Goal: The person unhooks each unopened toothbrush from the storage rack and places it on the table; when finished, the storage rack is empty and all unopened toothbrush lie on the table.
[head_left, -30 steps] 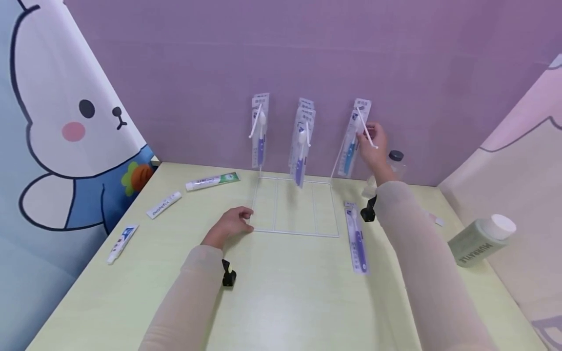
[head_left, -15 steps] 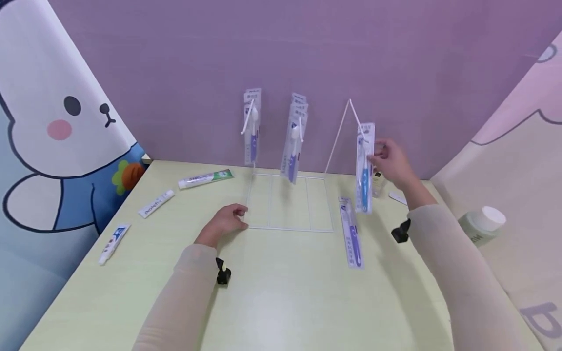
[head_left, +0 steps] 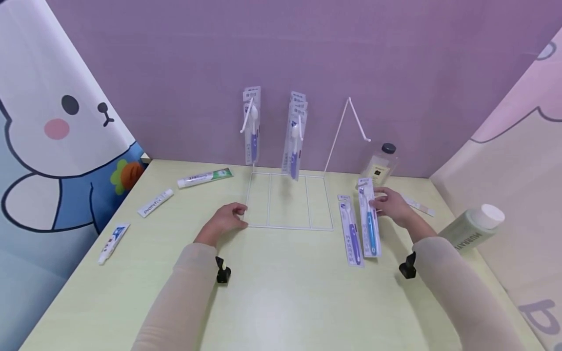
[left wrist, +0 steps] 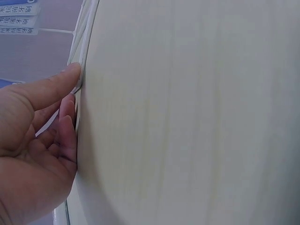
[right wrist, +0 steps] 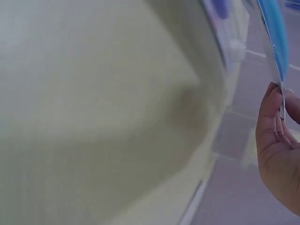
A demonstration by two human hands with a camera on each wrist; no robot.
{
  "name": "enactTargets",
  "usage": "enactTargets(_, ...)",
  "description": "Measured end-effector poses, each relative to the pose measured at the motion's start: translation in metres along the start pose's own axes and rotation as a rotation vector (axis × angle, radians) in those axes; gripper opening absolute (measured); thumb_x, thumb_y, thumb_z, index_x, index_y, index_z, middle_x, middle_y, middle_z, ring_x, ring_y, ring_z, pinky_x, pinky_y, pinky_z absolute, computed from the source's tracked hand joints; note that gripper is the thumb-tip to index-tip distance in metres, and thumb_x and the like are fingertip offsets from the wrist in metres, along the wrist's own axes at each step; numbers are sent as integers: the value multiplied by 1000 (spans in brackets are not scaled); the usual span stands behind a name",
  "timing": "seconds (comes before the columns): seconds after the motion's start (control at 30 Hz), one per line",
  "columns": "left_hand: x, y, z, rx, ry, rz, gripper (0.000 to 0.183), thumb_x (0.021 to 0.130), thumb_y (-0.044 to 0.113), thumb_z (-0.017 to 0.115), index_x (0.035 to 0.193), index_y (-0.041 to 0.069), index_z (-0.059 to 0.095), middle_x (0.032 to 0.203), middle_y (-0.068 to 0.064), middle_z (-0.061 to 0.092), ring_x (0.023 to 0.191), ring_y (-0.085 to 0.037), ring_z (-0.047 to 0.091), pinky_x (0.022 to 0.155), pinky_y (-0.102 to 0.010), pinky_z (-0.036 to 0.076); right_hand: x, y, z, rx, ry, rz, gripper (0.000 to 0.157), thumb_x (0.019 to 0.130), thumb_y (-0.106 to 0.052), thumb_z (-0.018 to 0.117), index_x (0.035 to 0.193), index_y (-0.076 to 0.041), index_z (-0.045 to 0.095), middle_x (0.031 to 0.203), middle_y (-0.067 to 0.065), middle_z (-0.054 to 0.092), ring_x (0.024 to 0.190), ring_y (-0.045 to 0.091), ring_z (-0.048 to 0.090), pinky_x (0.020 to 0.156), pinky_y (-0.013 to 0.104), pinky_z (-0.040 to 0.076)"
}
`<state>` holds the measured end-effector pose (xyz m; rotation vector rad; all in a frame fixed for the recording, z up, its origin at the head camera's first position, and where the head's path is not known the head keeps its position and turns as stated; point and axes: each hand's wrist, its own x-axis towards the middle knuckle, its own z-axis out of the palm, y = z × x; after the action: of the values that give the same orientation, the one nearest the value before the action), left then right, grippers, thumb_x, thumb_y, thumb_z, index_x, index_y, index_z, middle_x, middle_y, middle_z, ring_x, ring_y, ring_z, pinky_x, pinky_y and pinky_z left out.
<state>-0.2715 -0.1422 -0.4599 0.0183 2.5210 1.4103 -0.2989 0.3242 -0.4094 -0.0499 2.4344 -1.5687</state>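
Note:
A white wire display rack stands on the table, its base flat and its hooks rising at the back. At its front left corner my left hand holds the base wire between thumb and fingers; the left wrist view shows the thumb tip on the wire. My right hand pinches the edge of a packaged blue toothbrush, just right of a packaged purple toothbrush lying on the table. More packaged toothbrushes hang on the left hook and the middle hook. On the right hook nothing hangs.
Three toothpaste tubes lie at the left of the table. Behind my right hand stands a clear bottle with a black cap. A green bottle with a white lid is at the right, near a small flat strip.
My right hand has taken the packaged blue toothbrush off the right hook and lowered it beside the purple one. The left hand has stayed at the rack's corner.

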Motion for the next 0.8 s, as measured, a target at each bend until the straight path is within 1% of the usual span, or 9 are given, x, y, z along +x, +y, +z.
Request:
enactTargets(0.13,-1,0,1,-2,-2,-1,50,75,1,70,121,2,51,109,-10,51,96,-24,49,85,-36,40,3,21,3,37,-9,47,56,90,1,50,135,11,19,112,34,45,81,22,59,75,37,50)
enactTargets(0.23,-2,1,1,3,-4,1,50,75,1,70,122,3,51,109,-10,51,96,-25,49,86,-36,40,4,31,5,11,-14,74,56,89,0,51,135,12,21,110,30,48,79,20,59,74,34,50)
enactTargets(0.37,-4,3,0,9,-4,0,51,75,1,70,122,3,51,110,-10,51,98,-26,49,88,-37,39,5,37,9,-6,-25,98,55,89,-1,52,134,13,25,106,27,51,77,20,60,69,32,51)
enactTargets(0.47,-4,4,-2,12,-9,1,51,76,2,69,123,2,50,111,-11,50,100,-27,49,89,-38,38,6,38,12,-10,-11,108,54,88,-2,53,133,13,27,104,27,52,75,21,60,68,33,51)
enactTargets(0.67,-3,3,-3,11,-19,4,51,77,3,68,124,2,49,111,-11,49,100,-26,48,89,-38,38,4,36,16,-142,46,121,50,88,-5,54,129,14,33,102,26,52,71,19,59,64,31,51)
enactTargets(0.8,-3,3,-2,9,-20,-3,51,77,3,68,124,2,49,111,-11,49,99,-26,48,89,-38,38,1,33,17,-278,82,121,47,86,-4,55,125,14,38,101,27,53,66,19,59,60,31,51)
